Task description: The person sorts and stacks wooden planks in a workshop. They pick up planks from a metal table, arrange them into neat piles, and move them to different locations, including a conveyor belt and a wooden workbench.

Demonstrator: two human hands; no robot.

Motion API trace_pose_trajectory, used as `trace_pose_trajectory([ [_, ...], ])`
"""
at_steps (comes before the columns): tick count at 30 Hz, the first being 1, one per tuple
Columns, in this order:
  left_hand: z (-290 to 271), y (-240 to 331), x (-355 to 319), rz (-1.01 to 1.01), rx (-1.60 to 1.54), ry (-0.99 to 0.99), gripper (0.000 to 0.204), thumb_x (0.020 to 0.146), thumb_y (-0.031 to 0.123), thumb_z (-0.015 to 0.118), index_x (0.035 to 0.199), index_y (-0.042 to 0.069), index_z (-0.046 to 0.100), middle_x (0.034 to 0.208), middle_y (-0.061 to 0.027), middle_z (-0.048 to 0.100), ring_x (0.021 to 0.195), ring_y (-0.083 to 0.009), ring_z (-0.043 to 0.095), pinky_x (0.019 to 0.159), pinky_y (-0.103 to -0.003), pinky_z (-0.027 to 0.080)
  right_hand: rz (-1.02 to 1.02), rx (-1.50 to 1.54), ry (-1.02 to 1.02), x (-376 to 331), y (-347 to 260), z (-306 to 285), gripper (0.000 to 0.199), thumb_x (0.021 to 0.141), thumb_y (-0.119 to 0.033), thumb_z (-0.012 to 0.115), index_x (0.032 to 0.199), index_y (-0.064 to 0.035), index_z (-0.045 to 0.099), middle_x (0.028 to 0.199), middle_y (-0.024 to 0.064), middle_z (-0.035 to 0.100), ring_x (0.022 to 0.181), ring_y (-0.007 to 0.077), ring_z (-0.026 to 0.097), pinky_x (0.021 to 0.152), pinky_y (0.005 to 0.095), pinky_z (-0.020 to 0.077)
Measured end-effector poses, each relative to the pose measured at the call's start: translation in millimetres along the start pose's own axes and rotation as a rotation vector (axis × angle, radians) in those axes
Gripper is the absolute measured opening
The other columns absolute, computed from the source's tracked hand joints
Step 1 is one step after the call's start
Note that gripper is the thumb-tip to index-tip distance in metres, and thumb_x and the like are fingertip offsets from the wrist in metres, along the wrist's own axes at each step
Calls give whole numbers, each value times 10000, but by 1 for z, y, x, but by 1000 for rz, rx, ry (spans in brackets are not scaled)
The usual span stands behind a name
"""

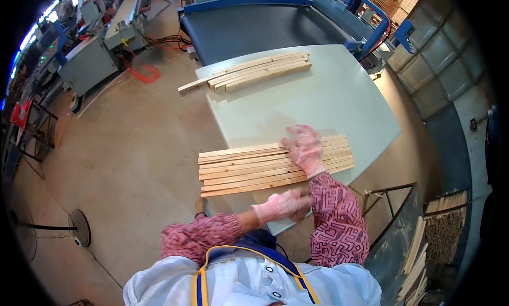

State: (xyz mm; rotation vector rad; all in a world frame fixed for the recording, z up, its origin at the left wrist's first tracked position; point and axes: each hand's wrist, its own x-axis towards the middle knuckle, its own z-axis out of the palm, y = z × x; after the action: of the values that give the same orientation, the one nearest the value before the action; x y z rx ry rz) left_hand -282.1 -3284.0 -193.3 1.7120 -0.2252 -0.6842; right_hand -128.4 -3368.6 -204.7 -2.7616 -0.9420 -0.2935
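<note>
A row of pale wooden strips (241, 173) lies side by side on the near part of a light-coloured tabletop (339, 102), its left ends jutting past the table's edge. My right hand (305, 146), in a pink glove, reaches over the row to its far edge. Its thumb stands apart from the fingers, and nothing shows in its grasp. My left hand (283, 204), also in a pink glove, is at the near side of the row, close to the nearest strip. Motion smears its fingers, so their grip is unclear.
Several more wooden strips (260, 73) lie at the table's far left, one sticking out past the edge. Beyond stands a dark conveyor bed (249, 30) with a blue frame. More strips (416, 258) are stacked at the lower right, and a grey machine (90, 65) stands at the far left.
</note>
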Motion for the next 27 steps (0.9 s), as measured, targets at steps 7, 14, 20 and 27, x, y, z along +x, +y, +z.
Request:
trace_pose_trajectory([
  [7, -209, -19, -107, 236, 441, 532, 552, 882, 409, 636, 1334, 109, 533, 1136, -114, 670, 1057, -274, 643, 929, -371, 503, 928, 829, 591, -167, 53, 22, 592, 933, -410, 620, 1418, -112, 458, 1077, 83, 631, 864, 153, 599, 779, 324, 508],
  [14, -405, -59, -71, -175, 1094, 718, 963, 754, 463, 744, 1497, 70, 274, 1516, -179, 348, 1410, -317, 314, 1158, -366, 290, 1378, 737, 48, -69, -158, -17, 589, 917, -401, 654, 1356, -42, 493, 974, 75, 686, 819, 239, 636, 677, 314, 511],
  [20, -444, -42, 7, -199, 1030, 221, 834, 745, 470, 745, 1408, 120, 379, 1408, -163, 483, 1301, -341, 447, 1074, -409, 394, 1241, 1031, 376, -65, -96, 64, 500, 935, -346, 645, 1302, -23, 543, 1125, 145, 680, 1001, 235, 670, 766, 328, 536],
  [27, -480, -95, 31, 93, 1006, 214, 933, 699, 362, 809, 1460, 117, 328, 1376, -170, 511, 1291, -349, 462, 1043, -425, 424, 1015, 483, -4, 62, -61, 85, 607, 929, -394, 600, 1390, -29, 450, 1263, 171, 616, 1126, 256, 617, 902, 348, 515],
])
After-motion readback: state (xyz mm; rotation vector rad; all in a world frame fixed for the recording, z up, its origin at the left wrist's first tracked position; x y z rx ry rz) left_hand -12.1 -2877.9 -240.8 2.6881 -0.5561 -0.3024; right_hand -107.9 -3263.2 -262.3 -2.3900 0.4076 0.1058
